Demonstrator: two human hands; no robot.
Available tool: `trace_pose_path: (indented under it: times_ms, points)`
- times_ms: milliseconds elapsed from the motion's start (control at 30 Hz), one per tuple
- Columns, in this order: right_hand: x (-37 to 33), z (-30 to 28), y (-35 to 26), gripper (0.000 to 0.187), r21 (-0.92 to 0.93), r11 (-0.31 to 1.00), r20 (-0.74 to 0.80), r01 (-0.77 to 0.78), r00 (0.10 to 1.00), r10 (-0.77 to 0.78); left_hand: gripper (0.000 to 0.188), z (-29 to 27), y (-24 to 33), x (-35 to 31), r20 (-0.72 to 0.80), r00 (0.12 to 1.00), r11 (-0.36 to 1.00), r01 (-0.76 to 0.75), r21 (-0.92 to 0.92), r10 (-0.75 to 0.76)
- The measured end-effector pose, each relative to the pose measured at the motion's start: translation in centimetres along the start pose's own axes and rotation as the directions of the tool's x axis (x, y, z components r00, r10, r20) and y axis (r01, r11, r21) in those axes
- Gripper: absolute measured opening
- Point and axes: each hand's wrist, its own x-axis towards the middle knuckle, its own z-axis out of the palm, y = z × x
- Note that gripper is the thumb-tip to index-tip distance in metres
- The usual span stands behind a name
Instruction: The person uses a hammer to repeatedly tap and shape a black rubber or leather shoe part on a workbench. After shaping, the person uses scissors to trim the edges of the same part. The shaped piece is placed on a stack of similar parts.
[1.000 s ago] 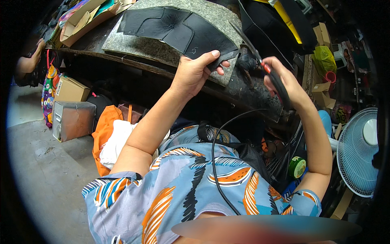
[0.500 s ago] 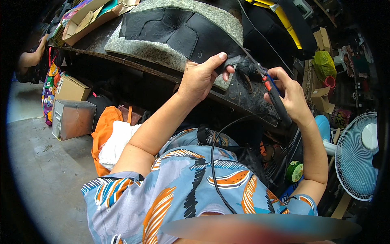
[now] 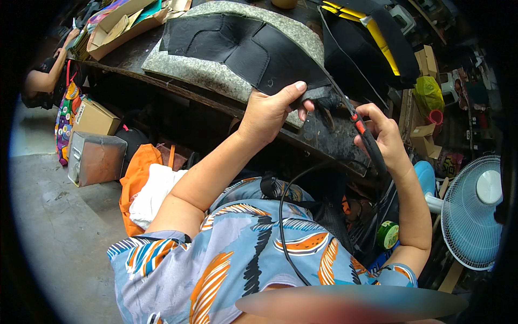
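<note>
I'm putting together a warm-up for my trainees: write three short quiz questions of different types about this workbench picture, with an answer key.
1. Multiple choice: What is in the right hand?
A) a white cloth
B) scissors with red-and-black handles
C) a cardboard box

2. True or false: The fan is on the person's right.

3. Fill the gap: Beneath the black sheet, which the left hand grips, is a speckled grey ____.

Key: 1. B; 2. True; 3. slab
</note>
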Motion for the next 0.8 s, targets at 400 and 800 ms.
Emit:
trace_pose_path:
  times_ms: [400,800]
  points:
    - [0.1,0.6,-0.5,0.054,-0.017,0.999,-0.062,0.033,0.997,-0.034,0.008,0.7,-0.5,-0.5,0.105,0.994,0.996,0.035,0.077,-0.043]
    - [0.6,1.2,-0.2,0.051,0.013,0.991,-0.104,0.130,0.986,-0.128,0.011,0.8,-0.4,-1.0,0.137,0.978,0.960,0.122,0.250,-0.160]
